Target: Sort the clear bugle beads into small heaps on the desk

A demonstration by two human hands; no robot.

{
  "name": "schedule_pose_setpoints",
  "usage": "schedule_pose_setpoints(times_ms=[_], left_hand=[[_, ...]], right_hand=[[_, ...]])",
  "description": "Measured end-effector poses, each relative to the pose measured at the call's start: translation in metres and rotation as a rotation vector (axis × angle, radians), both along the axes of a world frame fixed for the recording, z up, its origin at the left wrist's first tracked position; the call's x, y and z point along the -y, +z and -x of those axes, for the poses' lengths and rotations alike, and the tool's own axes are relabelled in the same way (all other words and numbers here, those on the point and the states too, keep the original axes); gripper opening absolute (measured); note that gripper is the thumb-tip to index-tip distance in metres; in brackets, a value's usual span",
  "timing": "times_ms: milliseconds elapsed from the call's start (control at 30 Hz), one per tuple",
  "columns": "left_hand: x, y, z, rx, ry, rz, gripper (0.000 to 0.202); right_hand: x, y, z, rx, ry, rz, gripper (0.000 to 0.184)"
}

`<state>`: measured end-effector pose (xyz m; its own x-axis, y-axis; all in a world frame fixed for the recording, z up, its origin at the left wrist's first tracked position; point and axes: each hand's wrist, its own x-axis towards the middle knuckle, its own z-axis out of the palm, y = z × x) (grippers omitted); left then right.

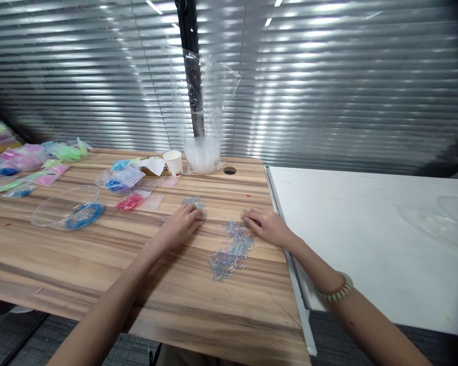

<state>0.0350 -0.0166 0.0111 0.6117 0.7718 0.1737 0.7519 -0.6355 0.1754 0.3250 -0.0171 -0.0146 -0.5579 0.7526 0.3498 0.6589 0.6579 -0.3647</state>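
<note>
Small clear tube-shaped beads lie loose in a long curved heap on the wooden table. A smaller pile of similar beads sits farther back. Beside that smaller pile is my left hand, its fingers bent and drawn together at the pile's near edge. My right hand rests at the far right end of the long heap, thumb and fingers closed in a pinch. Whatever either set of fingertips may hold is too small or hidden to make out. A pale beaded bracelet circles my right wrist.
Left of my hands are a bag of red beads, a clear dish with blue beads and several colored bags. Behind stand a paper cup and stacked clear plastic dishes. A white table adjoins on the right.
</note>
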Motion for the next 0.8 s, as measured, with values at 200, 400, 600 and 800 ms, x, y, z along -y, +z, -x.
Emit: schedule_pose_setpoints(times_ms=[200, 400, 600, 800], left_hand=[[-0.0012, -0.0008, 0.0004, 0.005, 0.012, 0.017, 0.017], [-0.0004, -0.0004, -0.0002, 0.020, 0.000, 0.027, 0.017], [-0.0010, -0.0027, 0.0008, 0.036, 0.012, 0.038, 0.018], [-0.0016, -0.0026, 0.0010, 0.018, 0.008, 0.025, 0.018]], right_hand=[[-0.0005, -0.0012, 0.0000, 0.008, -0.007, 0.004, 0.025], [-0.0006, -0.0021, 0.0003, 0.012, -0.019, -0.001, 0.024], [-0.0015, -0.0044, -0.0001, 0.008, -0.009, 0.002, 0.025], [-0.0015, -0.0032, -0.0004, 0.007, 0.002, 0.014, 0.025]])
